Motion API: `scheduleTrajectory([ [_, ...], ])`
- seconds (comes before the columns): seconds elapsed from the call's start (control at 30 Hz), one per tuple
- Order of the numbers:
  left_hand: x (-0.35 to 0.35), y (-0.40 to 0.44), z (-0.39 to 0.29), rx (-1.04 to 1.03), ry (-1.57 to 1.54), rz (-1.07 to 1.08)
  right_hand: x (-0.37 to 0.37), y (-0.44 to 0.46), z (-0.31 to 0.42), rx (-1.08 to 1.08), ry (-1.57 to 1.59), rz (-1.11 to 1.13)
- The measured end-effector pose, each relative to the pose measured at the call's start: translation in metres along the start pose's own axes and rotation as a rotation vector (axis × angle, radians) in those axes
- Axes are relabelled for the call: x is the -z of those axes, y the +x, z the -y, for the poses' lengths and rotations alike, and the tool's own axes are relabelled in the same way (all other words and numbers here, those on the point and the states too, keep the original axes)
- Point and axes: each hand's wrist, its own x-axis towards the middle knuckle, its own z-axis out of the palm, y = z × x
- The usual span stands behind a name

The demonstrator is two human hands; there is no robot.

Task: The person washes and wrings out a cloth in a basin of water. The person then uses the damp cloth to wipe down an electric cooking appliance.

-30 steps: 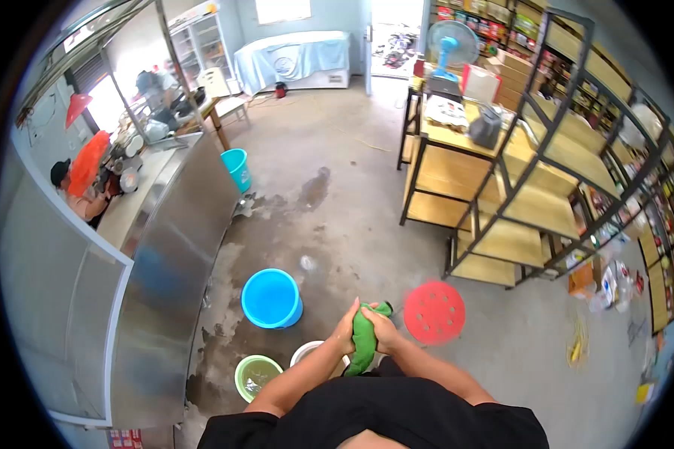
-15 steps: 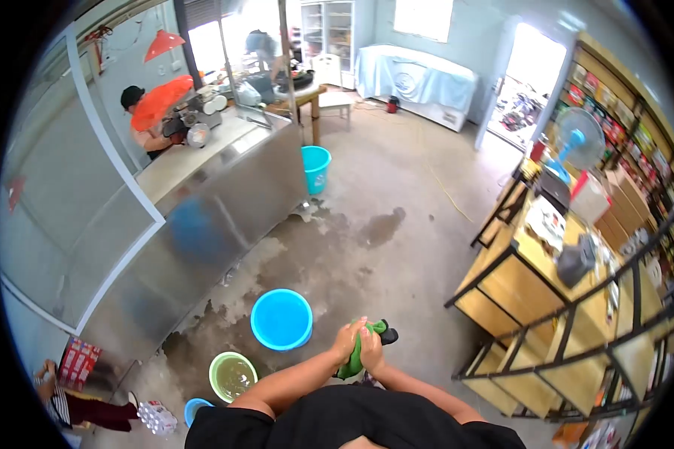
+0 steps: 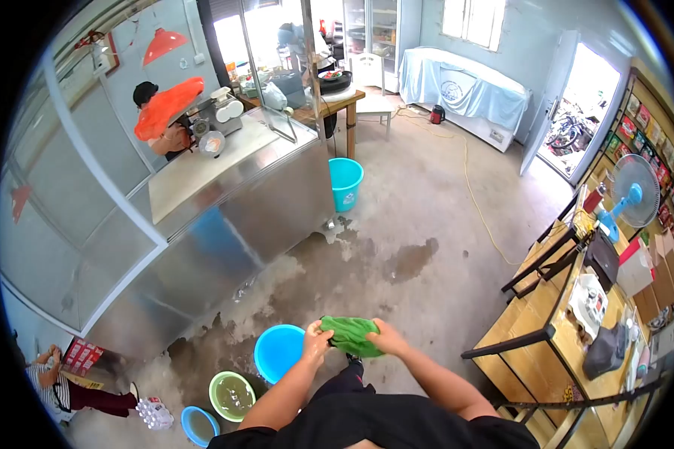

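Note:
A green cloth [image 3: 350, 335] is stretched between my two hands in front of my body. My left hand [image 3: 317, 343] grips its left end, fingers closed on the fabric. The right end is held by my right hand [image 3: 389, 339], also closed. Just left of my left hand, a large blue basin [image 3: 278, 353] stands on the floor. Beyond it are a green basin [image 3: 232, 395] with cloudy water and a smaller blue basin [image 3: 201, 426].
A metal-sided counter [image 3: 236, 236] runs along the left; a person [image 3: 170, 135] is behind it. Near its end stands a teal bucket [image 3: 346, 184]. At right are a wooden table [image 3: 528, 352] and a fan [image 3: 635, 192]. Wet patches [image 3: 413, 260] mark the floor.
My hands have moved from being pressed together around the bunched cloth to being apart, with the cloth spread between them. The view has shifted, so the room sits further right.

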Motion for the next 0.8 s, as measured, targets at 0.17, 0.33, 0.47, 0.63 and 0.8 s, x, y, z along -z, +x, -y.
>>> scheduleTrajectory([
  [0.17,-0.035,0.096,-0.036,0.057,-0.057,-0.028,0.066,0.074,-0.006,0.032,-0.177,0.125],
  [0.33,-0.104,0.161,-0.114,0.019,0.295,0.197,0.133,0.140,0.002,-0.428,-0.374,-0.175],
  [0.47,-0.160,0.213,-0.145,0.037,0.328,0.453,0.194,0.187,-0.029,-0.211,-0.327,-0.396],
  [0.63,-0.274,0.247,-0.201,0.330,-0.106,0.781,0.242,0.281,-0.079,-0.227,0.693,-0.120],
  [0.8,-0.363,0.343,-0.172,0.594,-0.739,0.808,0.278,0.381,-0.049,-0.357,1.644,0.274],
])
